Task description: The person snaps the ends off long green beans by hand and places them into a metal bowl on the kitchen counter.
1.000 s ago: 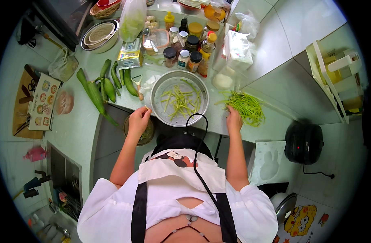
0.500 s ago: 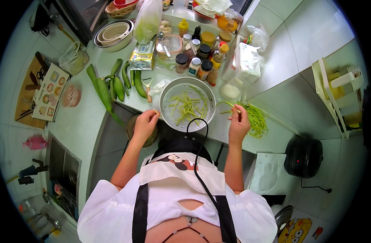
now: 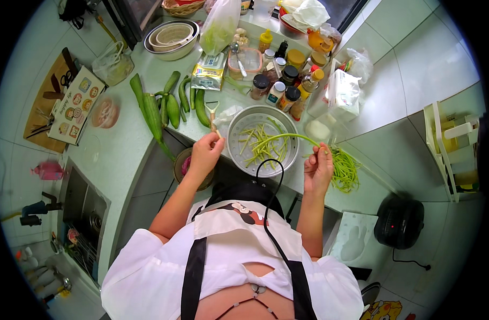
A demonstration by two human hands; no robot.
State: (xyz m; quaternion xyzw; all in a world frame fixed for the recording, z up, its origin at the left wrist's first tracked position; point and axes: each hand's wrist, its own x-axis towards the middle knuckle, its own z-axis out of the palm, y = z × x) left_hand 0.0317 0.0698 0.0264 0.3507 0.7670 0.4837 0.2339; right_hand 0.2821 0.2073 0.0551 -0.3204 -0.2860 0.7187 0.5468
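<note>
My right hand is closed in a pinch around one end of a long thin green stem. The stem arches leftward over a round metal pan with a perforated bottom, which holds several short cut green pieces. My left hand is at the pan's left side, its thumb and fingertips pressed together; whatever they pinch is too small to make out. Just beyond those fingertips lies a peeler. A heap of long green stems rests on the counter beside my right hand.
Green gourds lie at the left, with stacked bowls behind. Jars and bottles crowd the counter behind the pan. A bin stands below the counter edge. A sink is far left, a black appliance right.
My right hand now holds the stem stretched out over the pan; before, only a short curl showed by its fingers. The whole view has shifted, with counter things appearing further right.
</note>
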